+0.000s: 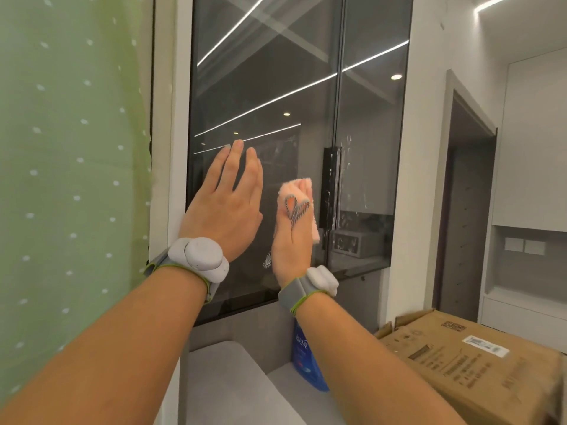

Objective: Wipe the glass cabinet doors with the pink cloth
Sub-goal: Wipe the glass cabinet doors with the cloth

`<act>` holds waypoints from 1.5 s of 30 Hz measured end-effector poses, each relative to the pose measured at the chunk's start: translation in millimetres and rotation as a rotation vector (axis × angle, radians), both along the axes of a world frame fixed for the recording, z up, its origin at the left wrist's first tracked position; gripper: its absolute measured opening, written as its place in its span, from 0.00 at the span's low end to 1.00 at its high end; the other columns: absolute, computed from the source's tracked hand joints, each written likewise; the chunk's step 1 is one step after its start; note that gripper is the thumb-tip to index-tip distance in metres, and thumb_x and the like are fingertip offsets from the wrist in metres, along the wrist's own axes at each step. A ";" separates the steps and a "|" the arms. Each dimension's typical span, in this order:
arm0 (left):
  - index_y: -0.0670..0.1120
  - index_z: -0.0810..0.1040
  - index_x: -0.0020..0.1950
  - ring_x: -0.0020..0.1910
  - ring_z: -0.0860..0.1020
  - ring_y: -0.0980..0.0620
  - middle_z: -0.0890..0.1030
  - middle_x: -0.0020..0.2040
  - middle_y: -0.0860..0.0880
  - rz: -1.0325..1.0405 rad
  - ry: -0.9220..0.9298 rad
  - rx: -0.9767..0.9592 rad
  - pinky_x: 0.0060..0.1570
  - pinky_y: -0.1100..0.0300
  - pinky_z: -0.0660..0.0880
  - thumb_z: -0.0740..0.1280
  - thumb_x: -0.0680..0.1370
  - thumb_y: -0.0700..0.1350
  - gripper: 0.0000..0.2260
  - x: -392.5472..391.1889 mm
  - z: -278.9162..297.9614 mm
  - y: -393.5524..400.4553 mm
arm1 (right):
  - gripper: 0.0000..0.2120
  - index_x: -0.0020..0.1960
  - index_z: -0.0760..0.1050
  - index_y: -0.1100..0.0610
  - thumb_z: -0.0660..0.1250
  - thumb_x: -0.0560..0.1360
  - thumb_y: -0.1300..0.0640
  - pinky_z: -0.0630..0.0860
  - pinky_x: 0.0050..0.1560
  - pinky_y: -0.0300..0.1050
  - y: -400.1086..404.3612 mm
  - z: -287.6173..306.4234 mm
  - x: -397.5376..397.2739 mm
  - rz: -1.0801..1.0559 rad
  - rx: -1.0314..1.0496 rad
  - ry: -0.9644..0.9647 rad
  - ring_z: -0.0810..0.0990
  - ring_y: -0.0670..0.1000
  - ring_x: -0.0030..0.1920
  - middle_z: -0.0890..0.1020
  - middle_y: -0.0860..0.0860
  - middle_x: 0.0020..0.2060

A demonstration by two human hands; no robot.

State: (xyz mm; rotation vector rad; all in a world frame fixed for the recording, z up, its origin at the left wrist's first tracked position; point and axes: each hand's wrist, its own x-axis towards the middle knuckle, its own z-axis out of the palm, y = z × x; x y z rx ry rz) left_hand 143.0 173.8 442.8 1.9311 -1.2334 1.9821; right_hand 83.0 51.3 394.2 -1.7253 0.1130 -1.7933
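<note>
The left hand (225, 204) lies flat and open on the left door (264, 118), fingers together, holding nothing; it probably steadies the door against the push of wiping. The right hand (293, 237) presses the pink cloth (296, 191) against the same pane, near its right edge and just left of the black handle (329, 188). The cloth is bunched between palm and glass, with its loop (296, 208) hooked over the fingers, likely to keep it from slipping. Whether the fingers curl round the cloth or only press it flat cannot be told.

The glass is dark and reflects ceiling light strips. Wet streaks and smears show around the handle and on the right door (371, 133), so that area seems yet to be wiped; the work looks partly done.

A green dotted curtain (70, 148) hangs at the left. Below the doors is a grey counter (233, 381) with a blue bottle (306, 363) standing on it, and a cardboard box (478, 360) beside that. Both wrists wear grey bands with white pods.
</note>
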 end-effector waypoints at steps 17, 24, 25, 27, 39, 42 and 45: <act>0.33 0.63 0.79 0.81 0.59 0.30 0.65 0.79 0.34 -0.020 -0.005 -0.011 0.81 0.36 0.53 0.58 0.83 0.48 0.28 -1.9 0.5 1.1 | 0.32 0.83 0.51 0.53 0.55 0.83 0.45 0.54 0.83 0.54 5.4 4.8 2.9 -0.142 0.042 0.009 0.53 0.46 0.83 0.56 0.49 0.83; 0.32 0.62 0.79 0.80 0.60 0.30 0.65 0.78 0.33 -0.050 -0.023 -0.031 0.82 0.37 0.53 0.57 0.83 0.45 0.27 -0.6 0.1 -1.1 | 0.32 0.76 0.66 0.56 0.49 0.82 0.36 0.67 0.75 0.57 -6.5 61.7 -7.1 -0.327 -0.041 0.048 0.67 0.53 0.77 0.68 0.53 0.76; 0.32 0.62 0.80 0.80 0.59 0.30 0.65 0.78 0.33 -0.043 -0.022 -0.028 0.82 0.37 0.53 0.57 0.83 0.46 0.28 -0.5 0.0 -1.1 | 0.32 0.79 0.63 0.54 0.50 0.81 0.38 0.64 0.77 0.57 -6.1 49.9 -6.3 -0.354 0.019 0.050 0.63 0.54 0.79 0.66 0.53 0.78; 0.32 0.61 0.80 0.80 0.59 0.30 0.64 0.79 0.33 -0.026 -0.022 -0.031 0.82 0.38 0.53 0.57 0.82 0.47 0.29 -0.4 -0.2 -1.4 | 0.33 0.83 0.53 0.55 0.55 0.81 0.45 0.56 0.81 0.56 1.7 22.3 -5.2 -0.392 0.065 0.093 0.52 0.52 0.83 0.58 0.52 0.82; 0.32 0.61 0.80 0.81 0.58 0.30 0.63 0.79 0.32 -0.008 -0.003 0.007 0.81 0.38 0.55 0.57 0.81 0.51 0.32 1.8 -0.5 -1.8 | 0.30 0.78 0.63 0.62 0.57 0.77 0.56 0.62 0.79 0.57 -16.3 108.8 -3.6 -0.481 -0.109 0.049 0.64 0.59 0.79 0.67 0.59 0.78; 0.32 0.60 0.80 0.81 0.57 0.29 0.62 0.79 0.32 -0.004 -0.006 0.016 0.80 0.38 0.55 0.55 0.82 0.52 0.32 1.5 -0.1 -2.2 | 0.30 0.79 0.59 0.63 0.55 0.79 0.55 0.57 0.80 0.56 -14.2 120.7 1.3 -0.474 0.035 0.022 0.60 0.59 0.80 0.64 0.59 0.79; 0.32 0.59 0.80 0.81 0.57 0.30 0.62 0.79 0.32 -0.003 -0.003 0.019 0.80 0.38 0.55 0.55 0.82 0.51 0.32 1.6 -0.2 -1.7 | 0.30 0.82 0.52 0.63 0.54 0.83 0.55 0.50 0.82 0.51 -17.9 122.0 -0.1 -0.482 0.155 0.081 0.52 0.55 0.83 0.57 0.57 0.82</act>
